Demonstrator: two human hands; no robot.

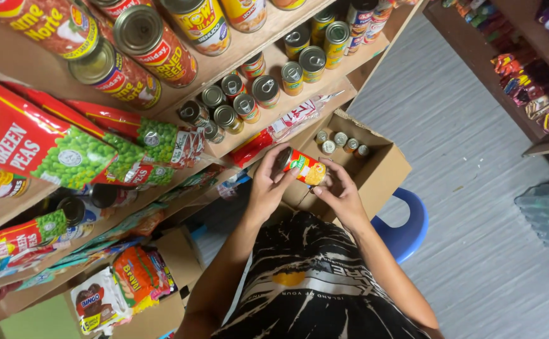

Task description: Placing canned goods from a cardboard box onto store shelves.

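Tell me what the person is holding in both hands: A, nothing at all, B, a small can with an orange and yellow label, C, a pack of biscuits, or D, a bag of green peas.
B: the left hand and the right hand both grip a small can above the open cardboard box, which holds more cans.

A small grocery shop: wooden shelves [274, 119] crowded with rows of tins [249, 100] and green pea packets [54, 150], snack bags [123, 289] below, more hanging goods on a rack [532, 81] across the aisle, and a stock carton [381, 169]
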